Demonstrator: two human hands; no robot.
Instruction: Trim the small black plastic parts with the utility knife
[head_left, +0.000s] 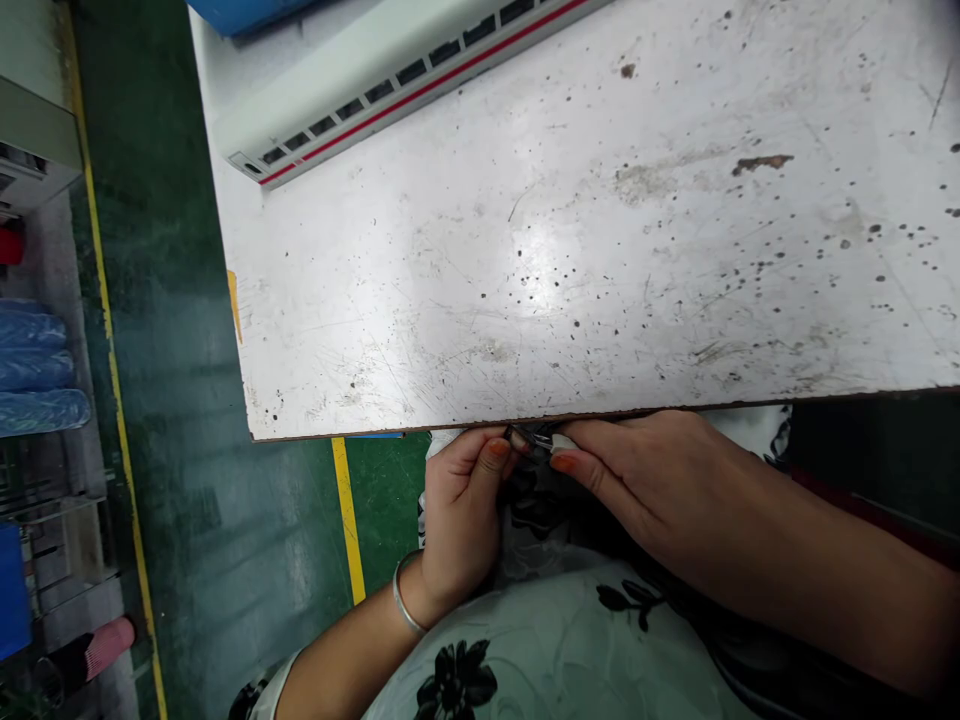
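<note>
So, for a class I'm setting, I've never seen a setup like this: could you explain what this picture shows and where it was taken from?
This picture comes from a camera worn on a person's head, looking forward and down, so you see their own two hands. The left hand, with a silver bangle on its wrist, and the right hand meet at the edge of a scratched, stained white metal tabletop. They seem to pinch a small dark metal tool and a small white piece, too small to name exactly. Farther up the tabletop lies a long white strip with black slots and a red line.
</note>
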